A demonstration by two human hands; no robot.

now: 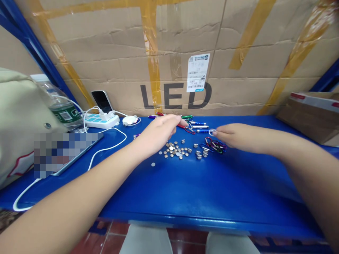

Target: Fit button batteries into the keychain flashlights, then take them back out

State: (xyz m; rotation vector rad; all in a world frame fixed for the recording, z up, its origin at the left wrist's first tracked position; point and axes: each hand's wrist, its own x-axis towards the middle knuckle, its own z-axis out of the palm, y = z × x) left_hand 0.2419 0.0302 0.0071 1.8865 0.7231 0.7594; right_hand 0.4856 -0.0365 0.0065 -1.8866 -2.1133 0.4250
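My left hand [163,134] is closed round a slim red penlight [181,126], mostly hidden by the fingers. A red carabiner [190,131] lies at the penlight's right end. Thumb and fingertips of my right hand [225,135] pinch a small whitish ring [212,132], beside a blue penlight [202,131]. Behind lie a silver penlight [200,126], a green one [187,116] and others. Coloured carabiners [215,145] are heaped below my right hand. Between the hands and nearer me, many small button cells [176,151] are scattered, some in short stacks [198,155].
A taped cardboard box [119,63] marked LED walls the back of the blue table [185,190]. Left are a power strip [102,120], phone [102,101], white cables, tablet [76,155], bottle [65,109] and beige bag [23,116]. A smaller box [309,114] stands right.
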